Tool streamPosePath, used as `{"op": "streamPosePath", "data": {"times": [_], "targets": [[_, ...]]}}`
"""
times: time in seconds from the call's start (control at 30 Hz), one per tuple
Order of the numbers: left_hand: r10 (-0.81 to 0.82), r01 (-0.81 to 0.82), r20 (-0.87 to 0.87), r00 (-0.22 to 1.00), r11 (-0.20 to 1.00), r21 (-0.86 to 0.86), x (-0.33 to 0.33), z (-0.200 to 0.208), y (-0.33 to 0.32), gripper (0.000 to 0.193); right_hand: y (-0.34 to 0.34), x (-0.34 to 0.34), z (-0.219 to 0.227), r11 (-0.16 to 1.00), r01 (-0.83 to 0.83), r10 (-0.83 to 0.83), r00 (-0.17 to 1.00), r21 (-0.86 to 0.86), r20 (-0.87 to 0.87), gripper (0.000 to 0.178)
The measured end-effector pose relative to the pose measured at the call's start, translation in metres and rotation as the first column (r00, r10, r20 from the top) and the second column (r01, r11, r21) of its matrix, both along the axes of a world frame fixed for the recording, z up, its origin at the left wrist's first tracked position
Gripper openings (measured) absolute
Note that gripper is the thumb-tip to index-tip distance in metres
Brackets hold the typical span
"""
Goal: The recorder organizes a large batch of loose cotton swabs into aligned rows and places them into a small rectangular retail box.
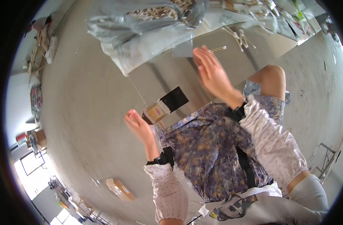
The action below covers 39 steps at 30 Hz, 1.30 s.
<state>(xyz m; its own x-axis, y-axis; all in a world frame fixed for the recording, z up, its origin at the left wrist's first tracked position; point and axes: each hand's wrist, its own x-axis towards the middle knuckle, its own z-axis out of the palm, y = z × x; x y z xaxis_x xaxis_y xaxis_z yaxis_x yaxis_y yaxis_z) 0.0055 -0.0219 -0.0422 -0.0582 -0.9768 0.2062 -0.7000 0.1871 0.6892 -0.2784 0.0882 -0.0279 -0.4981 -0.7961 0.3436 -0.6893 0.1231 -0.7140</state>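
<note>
My right hand is over the low table with its fingers stretched out side by side. Beside its fingertips are a couple of thin cotton swabs; I see no grip on them. A clear plastic sleeve lies just left of those fingertips. My left hand is at the table's near left corner, fingers loosely bent with nothing visible in them. Right next to it, apparently not gripped, is a dark pack of cotton swabs with a yellow label and a black flap.
A large grey plastic bag full of loose swabs lies at the far side of the table. Several swabs are scattered farther right, near more clear packaging. A cardboard piece lies on the floor at lower left.
</note>
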Motion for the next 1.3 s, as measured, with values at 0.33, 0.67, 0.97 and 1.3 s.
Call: {"op": "streamPosePath", "data": {"times": [0.33,0.67,0.97,1.3], "targets": [[-0.542,0.548,-0.098,0.835,0.835,0.048,-0.158,0.077,0.039,0.030,0.057,-0.089,-0.004,0.997,-0.020,0.052,0.889,0.075,-0.455,0.007],[-0.824,0.831,0.188,0.535,0.553,0.059,-0.296,0.091,0.056,0.033,0.066,-0.144,0.002,0.829,0.545,-0.524,0.835,0.123,-0.166,0.043],[-0.800,0.961,0.545,0.249,0.274,-0.035,-0.369,0.050,0.028,0.034,0.064,-0.153,-0.009,0.919,0.392,-0.383,0.915,0.050,-0.125,0.022],[-0.714,0.794,0.537,0.450,0.595,0.125,-0.293,0.037,0.032,0.006,0.067,-0.151,-0.010,0.949,0.305,-0.294,0.947,0.078,-0.129,0.012]]}}
